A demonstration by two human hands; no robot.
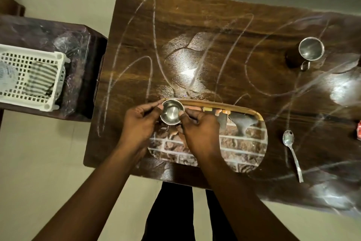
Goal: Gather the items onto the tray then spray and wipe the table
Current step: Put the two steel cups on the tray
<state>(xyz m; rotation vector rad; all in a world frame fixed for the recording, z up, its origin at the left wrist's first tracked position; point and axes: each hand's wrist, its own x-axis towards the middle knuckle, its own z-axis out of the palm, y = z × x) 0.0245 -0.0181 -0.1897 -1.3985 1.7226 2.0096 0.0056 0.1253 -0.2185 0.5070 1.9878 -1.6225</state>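
A small steel cup [172, 111] sits upright at the far left corner of the brick-patterned tray [244, 139]. My left hand [141, 123] grips its left rim and my right hand [197, 131] grips its right rim. A second steel cup [310, 48] with a handle stands on the dark wooden table [195, 26] at the far right. A steel spoon [292, 152] lies on the table to the right of the tray. White chalk-like scribbles cover the tabletop.
A white slotted basket [31, 76] rests on a dark side stand to the left of the table. A red item [359, 132] pokes in at the right edge. A pale floor surrounds the table.
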